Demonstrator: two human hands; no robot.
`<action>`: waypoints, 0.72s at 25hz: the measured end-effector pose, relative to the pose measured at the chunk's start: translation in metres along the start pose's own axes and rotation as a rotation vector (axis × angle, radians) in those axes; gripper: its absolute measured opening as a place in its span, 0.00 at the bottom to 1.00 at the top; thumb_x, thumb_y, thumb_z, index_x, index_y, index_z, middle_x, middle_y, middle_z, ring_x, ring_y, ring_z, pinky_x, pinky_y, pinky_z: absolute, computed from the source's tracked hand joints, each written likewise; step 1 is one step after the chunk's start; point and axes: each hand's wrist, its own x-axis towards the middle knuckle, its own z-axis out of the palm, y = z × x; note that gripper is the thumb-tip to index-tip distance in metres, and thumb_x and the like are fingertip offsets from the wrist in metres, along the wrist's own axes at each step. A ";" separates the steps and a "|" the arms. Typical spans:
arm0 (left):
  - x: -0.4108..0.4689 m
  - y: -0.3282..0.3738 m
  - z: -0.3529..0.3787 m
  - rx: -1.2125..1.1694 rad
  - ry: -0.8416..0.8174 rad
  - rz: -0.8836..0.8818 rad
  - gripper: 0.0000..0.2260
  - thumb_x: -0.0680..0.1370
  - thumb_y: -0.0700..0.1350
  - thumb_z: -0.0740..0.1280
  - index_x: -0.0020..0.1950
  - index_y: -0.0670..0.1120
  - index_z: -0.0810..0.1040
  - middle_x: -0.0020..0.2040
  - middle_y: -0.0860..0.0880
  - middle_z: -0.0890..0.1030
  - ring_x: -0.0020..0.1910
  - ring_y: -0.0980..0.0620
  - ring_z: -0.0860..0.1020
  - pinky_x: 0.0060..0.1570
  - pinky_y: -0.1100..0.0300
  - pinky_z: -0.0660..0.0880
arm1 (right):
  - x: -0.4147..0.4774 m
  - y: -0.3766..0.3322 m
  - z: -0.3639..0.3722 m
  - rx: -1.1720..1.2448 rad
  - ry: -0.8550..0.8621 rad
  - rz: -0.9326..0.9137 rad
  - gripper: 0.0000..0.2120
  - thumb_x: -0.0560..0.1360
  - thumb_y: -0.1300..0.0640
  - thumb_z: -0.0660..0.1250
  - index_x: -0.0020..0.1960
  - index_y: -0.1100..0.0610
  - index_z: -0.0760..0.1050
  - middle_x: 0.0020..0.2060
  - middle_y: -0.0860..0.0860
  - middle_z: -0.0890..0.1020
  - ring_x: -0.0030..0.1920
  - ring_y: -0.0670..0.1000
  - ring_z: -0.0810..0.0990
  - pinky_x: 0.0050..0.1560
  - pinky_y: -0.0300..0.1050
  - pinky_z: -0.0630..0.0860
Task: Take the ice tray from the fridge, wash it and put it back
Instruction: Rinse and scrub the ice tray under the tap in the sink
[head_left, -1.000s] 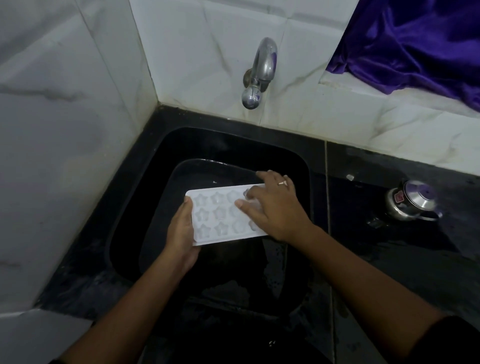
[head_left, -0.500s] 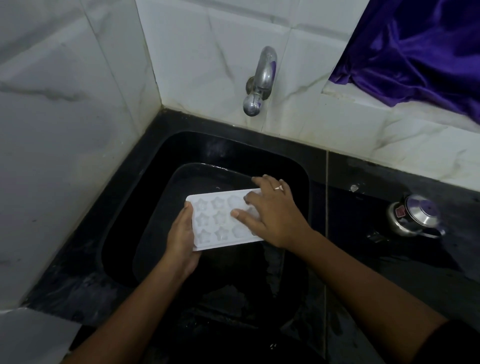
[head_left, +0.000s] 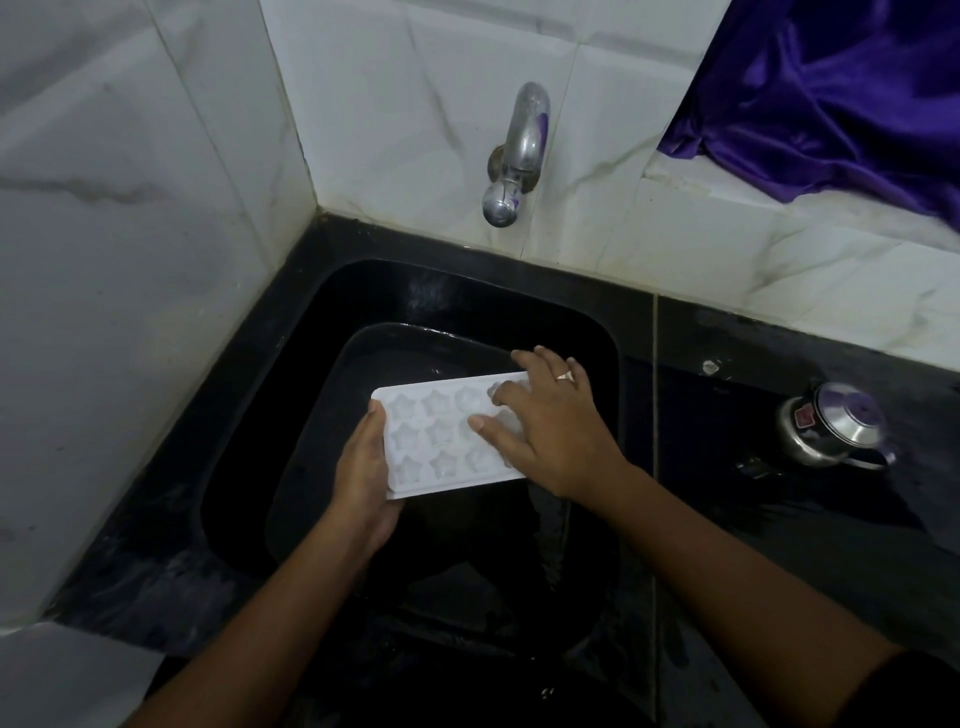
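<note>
A white ice tray (head_left: 431, 441) with star-shaped cells is held level over the black sink (head_left: 291, 415), cells facing up. My left hand (head_left: 363, 467) grips its left end, thumb on the rim and fingers hidden underneath. My right hand (head_left: 550, 431) lies spread over the tray's right half, its fingers resting on the cells; a ring shows on one finger. The tray's right end is hidden under that hand. The steel tap (head_left: 514, 156) sticks out of the tiled wall above the sink, and I see no water running from it.
White marble-look tiles wall the sink on the left and behind. A wet black counter (head_left: 779, 519) stretches to the right, with a small steel lidded pot (head_left: 831, 426) on it. A purple cloth (head_left: 831, 93) hangs over the ledge at the upper right.
The tray and both hands have stayed nearly in place over the sink. My right hand's fingers have shifted slightly across the cells.
</note>
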 end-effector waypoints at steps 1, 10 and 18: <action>-0.001 0.000 0.000 -0.005 -0.007 0.000 0.23 0.87 0.59 0.58 0.68 0.43 0.80 0.60 0.40 0.87 0.55 0.40 0.87 0.47 0.48 0.83 | -0.001 0.000 0.002 -0.026 -0.006 -0.027 0.36 0.79 0.27 0.47 0.66 0.50 0.79 0.78 0.56 0.68 0.81 0.58 0.59 0.80 0.67 0.50; 0.001 -0.002 -0.004 0.000 -0.004 0.005 0.23 0.87 0.58 0.58 0.68 0.43 0.80 0.58 0.42 0.88 0.54 0.41 0.88 0.45 0.50 0.84 | -0.001 0.000 -0.002 -0.012 -0.001 0.000 0.33 0.80 0.27 0.46 0.65 0.44 0.80 0.79 0.55 0.67 0.81 0.58 0.57 0.80 0.66 0.49; 0.003 -0.005 -0.008 -0.017 0.006 0.010 0.25 0.86 0.60 0.58 0.71 0.43 0.79 0.62 0.40 0.86 0.58 0.38 0.86 0.49 0.46 0.84 | -0.009 -0.016 0.004 0.033 0.052 -0.067 0.32 0.80 0.28 0.54 0.68 0.51 0.77 0.78 0.55 0.67 0.81 0.57 0.57 0.80 0.64 0.54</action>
